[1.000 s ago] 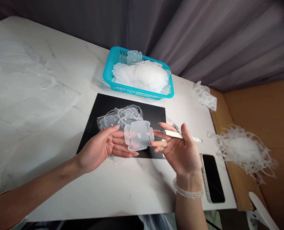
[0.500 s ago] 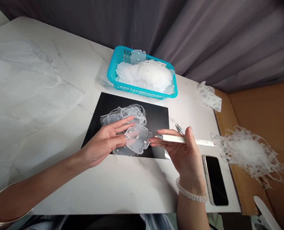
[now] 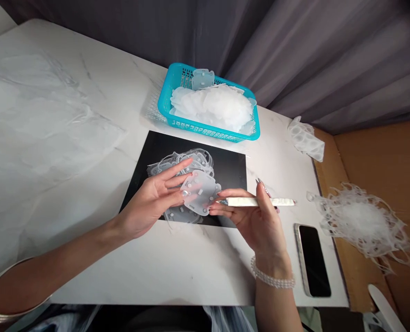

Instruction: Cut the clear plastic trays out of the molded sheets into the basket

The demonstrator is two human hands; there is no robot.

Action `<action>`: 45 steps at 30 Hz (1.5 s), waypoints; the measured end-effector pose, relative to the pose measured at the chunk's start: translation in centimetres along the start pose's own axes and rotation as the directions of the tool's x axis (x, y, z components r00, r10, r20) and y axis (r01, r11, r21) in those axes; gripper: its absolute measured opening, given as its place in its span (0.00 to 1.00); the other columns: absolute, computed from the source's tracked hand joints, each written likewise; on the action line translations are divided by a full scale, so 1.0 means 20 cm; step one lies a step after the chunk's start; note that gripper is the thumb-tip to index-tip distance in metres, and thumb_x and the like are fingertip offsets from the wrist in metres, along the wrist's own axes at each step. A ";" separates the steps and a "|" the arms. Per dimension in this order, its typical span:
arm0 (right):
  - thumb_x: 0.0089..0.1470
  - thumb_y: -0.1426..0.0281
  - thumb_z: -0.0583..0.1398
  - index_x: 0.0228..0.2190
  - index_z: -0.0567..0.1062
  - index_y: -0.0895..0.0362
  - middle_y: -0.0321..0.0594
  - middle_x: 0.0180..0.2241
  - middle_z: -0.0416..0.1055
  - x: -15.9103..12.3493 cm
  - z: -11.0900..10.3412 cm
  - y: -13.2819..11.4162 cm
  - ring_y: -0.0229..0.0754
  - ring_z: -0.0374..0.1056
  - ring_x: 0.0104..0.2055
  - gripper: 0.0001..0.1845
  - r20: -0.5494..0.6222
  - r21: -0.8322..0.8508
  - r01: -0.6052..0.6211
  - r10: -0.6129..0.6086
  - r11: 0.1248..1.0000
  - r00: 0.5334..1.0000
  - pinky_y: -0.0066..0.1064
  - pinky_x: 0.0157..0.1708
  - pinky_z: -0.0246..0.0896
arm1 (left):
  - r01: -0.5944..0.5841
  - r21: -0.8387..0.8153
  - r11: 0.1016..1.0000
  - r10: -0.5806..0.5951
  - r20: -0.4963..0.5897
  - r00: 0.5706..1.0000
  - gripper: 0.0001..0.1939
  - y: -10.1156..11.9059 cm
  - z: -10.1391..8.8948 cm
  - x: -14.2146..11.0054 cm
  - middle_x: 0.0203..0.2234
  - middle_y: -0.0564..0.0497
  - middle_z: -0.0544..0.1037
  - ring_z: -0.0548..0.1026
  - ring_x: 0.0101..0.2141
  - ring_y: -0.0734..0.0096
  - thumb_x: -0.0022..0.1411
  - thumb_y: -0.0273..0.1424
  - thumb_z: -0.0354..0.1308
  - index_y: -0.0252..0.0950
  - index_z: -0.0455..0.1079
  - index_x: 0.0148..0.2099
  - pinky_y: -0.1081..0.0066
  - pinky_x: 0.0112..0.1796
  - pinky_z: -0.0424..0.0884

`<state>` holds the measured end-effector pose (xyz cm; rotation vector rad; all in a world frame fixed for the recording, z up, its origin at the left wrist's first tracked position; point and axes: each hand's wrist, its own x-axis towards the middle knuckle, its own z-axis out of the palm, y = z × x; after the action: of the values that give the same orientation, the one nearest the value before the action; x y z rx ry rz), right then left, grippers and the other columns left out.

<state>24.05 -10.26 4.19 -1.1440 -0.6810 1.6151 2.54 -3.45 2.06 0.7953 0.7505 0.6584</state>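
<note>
A translucent plastic piece (image 3: pixel 202 196) with small holes and raised white pads is held above the black mat (image 3: pixel 231 168). My left hand (image 3: pixel 153 198) pinches its left edge between thumb and fingers, some fingers showing through from behind. My right hand (image 3: pixel 256 221) grips a white pen-like tool (image 3: pixel 244 201) with a grey metal tip, lying across the palm under the thumb. Its fingertips touch the piece's right edge. Similar translucent pieces (image 3: pixel 182 214) with thin looping strips lie on the mat beneath. A metal pointed tool (image 3: pixel 258 180) shows partly behind my right hand.
Behind the mat, a blue basket (image 3: pixel 212 132) holds many translucent pieces. A phone (image 3: pixel 314 260) lies at the right. Farther right are a tangle of clear strips (image 3: pixel 364 223), a cardboard box (image 3: pixel 381 157) and a crumpled translucent sheet (image 3: pixel 306 138). Clear plastic (image 3: pixel 42 120) covers the left side.
My right hand has moved slightly left with the pen-like tool, its fingers closer to the piece. The held piece has tilted a little. The whole view has shifted slightly.
</note>
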 end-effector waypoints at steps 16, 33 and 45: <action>0.65 0.47 0.46 0.46 0.74 0.52 0.32 0.17 0.71 -0.01 0.03 0.04 0.32 0.51 0.12 0.28 -0.400 -0.405 0.073 -0.248 0.911 0.882 0.26 0.15 0.44 | -0.089 -0.002 0.996 0.089 -0.034 0.995 0.34 0.00 -0.01 -0.01 0.61 0.45 0.70 0.71 0.58 0.53 0.64 0.30 0.64 0.50 0.57 0.68 0.61 0.54 0.73; 0.58 0.59 0.63 0.25 0.71 0.57 0.29 0.16 0.64 -0.01 0.14 0.05 0.32 0.56 0.20 0.16 -0.170 -0.577 -0.004 -0.115 0.817 0.979 0.26 0.23 0.50 | -0.162 0.039 0.986 0.164 -0.049 0.985 0.32 -0.03 0.01 -0.03 0.55 0.51 0.76 0.73 0.56 0.58 0.62 0.30 0.65 0.55 0.61 0.66 0.65 0.53 0.74; 0.61 0.57 0.60 0.30 0.72 0.54 0.30 0.18 0.65 0.00 0.04 0.06 0.34 0.59 0.22 0.14 -0.239 -0.640 0.062 -0.275 0.766 0.931 0.27 0.25 0.53 | -0.072 -0.088 0.993 0.065 -0.083 0.994 0.29 0.00 0.00 -0.01 0.57 0.50 0.75 0.75 0.54 0.62 0.65 0.29 0.62 0.53 0.62 0.65 0.73 0.49 0.75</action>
<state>22.88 -10.53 3.46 -1.7225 -1.1135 1.0140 2.39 -3.68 2.13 0.7171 0.7626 0.7847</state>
